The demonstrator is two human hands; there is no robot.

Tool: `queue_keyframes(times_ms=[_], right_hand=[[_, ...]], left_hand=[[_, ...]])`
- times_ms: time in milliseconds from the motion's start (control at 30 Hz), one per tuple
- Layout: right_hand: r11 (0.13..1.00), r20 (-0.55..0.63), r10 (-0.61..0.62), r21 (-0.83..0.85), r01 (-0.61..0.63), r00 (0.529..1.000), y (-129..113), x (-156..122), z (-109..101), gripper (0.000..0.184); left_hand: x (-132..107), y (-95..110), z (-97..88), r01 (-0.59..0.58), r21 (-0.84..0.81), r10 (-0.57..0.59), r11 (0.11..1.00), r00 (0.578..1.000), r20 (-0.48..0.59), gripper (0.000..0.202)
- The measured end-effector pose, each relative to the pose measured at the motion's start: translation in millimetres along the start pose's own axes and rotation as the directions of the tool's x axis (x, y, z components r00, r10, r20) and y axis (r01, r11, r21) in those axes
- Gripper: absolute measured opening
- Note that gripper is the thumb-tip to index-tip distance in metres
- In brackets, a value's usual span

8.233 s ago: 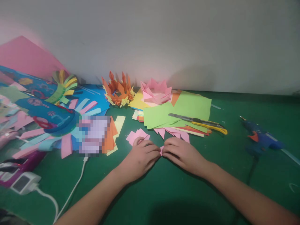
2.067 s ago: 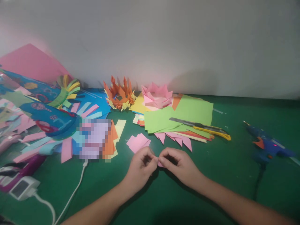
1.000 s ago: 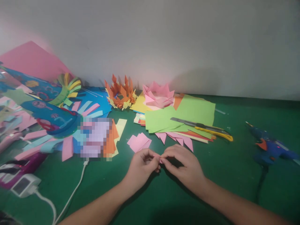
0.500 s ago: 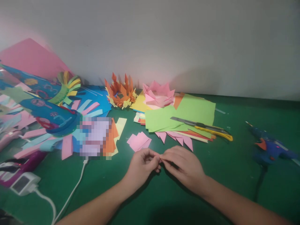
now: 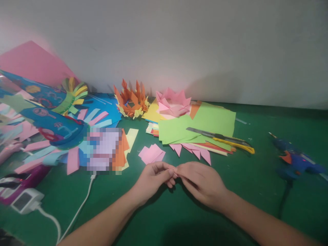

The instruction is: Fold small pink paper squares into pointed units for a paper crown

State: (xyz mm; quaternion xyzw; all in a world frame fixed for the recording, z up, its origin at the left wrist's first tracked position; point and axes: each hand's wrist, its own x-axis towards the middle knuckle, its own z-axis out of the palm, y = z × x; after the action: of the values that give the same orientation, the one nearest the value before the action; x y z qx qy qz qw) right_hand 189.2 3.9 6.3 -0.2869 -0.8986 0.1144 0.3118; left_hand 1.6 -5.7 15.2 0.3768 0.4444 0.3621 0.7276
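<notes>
Pinching a small piece of pink paper (image 5: 175, 172) between left grip (image 5: 153, 180) and right grip (image 5: 203, 181), low over the green tabletop (image 5: 151, 222). Clasping one end with left thumb and forefinger, the other with right fingertips, close together and covering most of it; cannot tell its full shape, nor whether touching the surface below.

Facing, just beyond left grip, a fanned pile of pink squares (image 5: 152, 153) and, beyond right grip, pointed pink pieces (image 5: 205, 156) poking out from under green sheets (image 5: 179, 128). Finding on those sheets a yellow-handled cutter (image 5: 220, 138), blade pointing leftward. Looking farther back, near the wall (image 5: 164, 44), to a pink paper ring (image 5: 173, 110) with pointed tips and, left of it, an orange and yellow paper crown (image 5: 131, 112).

Meeting, left of the pink squares, overlapping orange paper (image 5: 120, 153) and pale yellow paper (image 5: 132, 136), next to a pixelated lilac object (image 5: 104, 150) with a white cable (image 5: 85, 198). Reaching outward again, seeing decorated blue cones (image 5: 55, 126) with paper fringes at far left and a blue glue gun (image 5: 294, 160) at far right, well apart from right grip.
</notes>
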Motion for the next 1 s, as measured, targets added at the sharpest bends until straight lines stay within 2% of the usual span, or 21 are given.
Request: queue_keyframes(times_ms=[200, 500, 633, 700, 767, 867, 1000], right_hand=[[0.998, -0.028, -0.033, -0.047, 0.032, 0.999, -1, 0, -2, 0.027], [0.999, 0.060, -0.037, -0.024, 0.038, 0.998, -2, 1, 0, 0.028], [0.971, 0.074, 0.121, 0.197, -0.133, 0.990, -5, 4, 1, 0.018], [0.902, 0.044, 0.247, 0.354, -0.246, 0.968, -6, 7, 2, 0.013], [0.815, 0.054, 0.379, 0.454, -0.361, 0.924, -7, 10, 2, 0.012], [0.711, 0.139, 0.509, 0.489, -0.506, 0.850, -7, 12, 3, 0.012], [0.683, 0.204, 0.529, 0.475, -0.556, 0.824, -5, 10, 4, 0.013]], left_hand=[[2, -4, -2.6, 0.004, -0.059, -0.003, 0.998, 1.000, 0.012, 0.028], [1, 1, -0.6, -0.001, -0.001, 0.001, 1.000, 1.000, -0.002, 0.034], [0, -1, 0.5, -0.017, 0.055, 0.017, 0.998, 1.000, -0.012, 0.037], [0, -3, 1.2, -0.039, 0.103, 0.041, 0.994, 0.999, -0.023, 0.038], [-1, -5, 1.8, -0.081, 0.172, 0.089, 0.982, 0.995, -0.041, 0.035], [-3, -7, 1.9, -0.143, 0.297, 0.169, 0.944, 0.984, -0.064, 0.027], [-4, -8, 0.1, -0.162, 0.378, 0.198, 0.911, 0.979, -0.057, 0.019]])
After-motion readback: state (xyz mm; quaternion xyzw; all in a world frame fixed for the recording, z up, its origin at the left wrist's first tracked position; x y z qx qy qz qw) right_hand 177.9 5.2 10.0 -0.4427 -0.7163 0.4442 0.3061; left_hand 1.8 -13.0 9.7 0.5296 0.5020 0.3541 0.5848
